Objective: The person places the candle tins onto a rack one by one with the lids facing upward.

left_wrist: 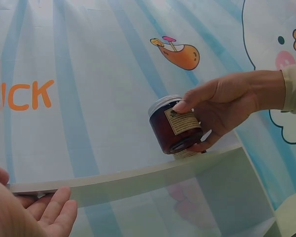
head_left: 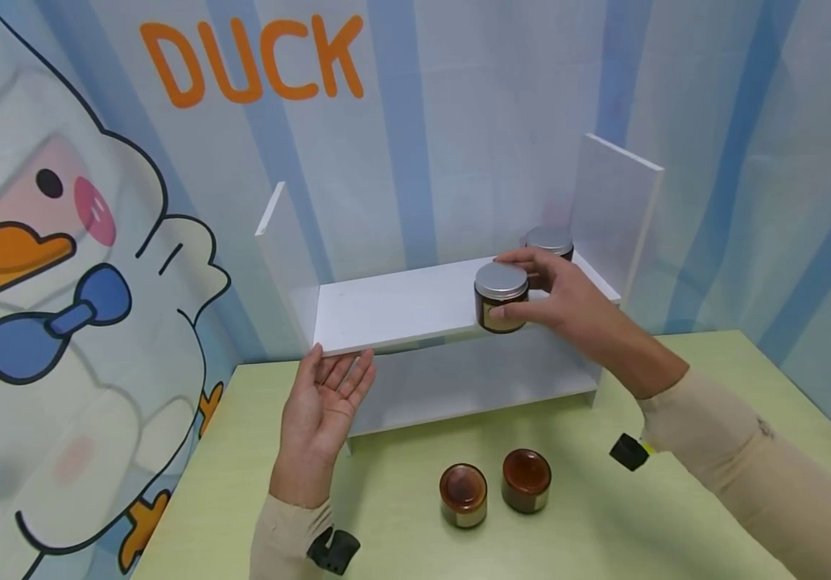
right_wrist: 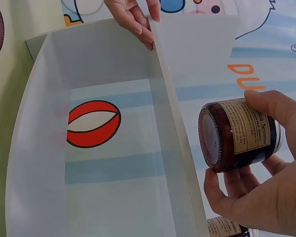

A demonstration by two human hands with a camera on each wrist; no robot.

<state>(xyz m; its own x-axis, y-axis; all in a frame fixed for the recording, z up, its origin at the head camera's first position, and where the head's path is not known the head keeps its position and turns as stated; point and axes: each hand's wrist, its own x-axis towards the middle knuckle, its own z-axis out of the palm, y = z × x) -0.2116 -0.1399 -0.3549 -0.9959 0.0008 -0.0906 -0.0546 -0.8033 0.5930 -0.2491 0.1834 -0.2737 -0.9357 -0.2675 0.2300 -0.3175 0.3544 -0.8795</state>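
Observation:
My right hand (head_left: 556, 294) grips an amber candle jar (right_wrist: 241, 133) with a silver lid and a cream label. In the head view this jar overlaps the front edge of the upper board of a white shelf (head_left: 394, 306); in the left wrist view its base shows above that board. A second lidded jar (head_left: 550, 240) stands on the upper board near the right side panel, partly hidden behind my right hand. My left hand (head_left: 324, 415) is palm up at the shelf's left front corner, its fingertips touching the board's edge from below.
Two amber jars (head_left: 463, 495) with reddish-brown tops stand on the pale green table (head_left: 401, 548) in front of the shelf. The shelf has a lower board (head_left: 473, 379) and upright side panels (head_left: 618, 209). Behind it hangs a striped blue cloth with duck drawings.

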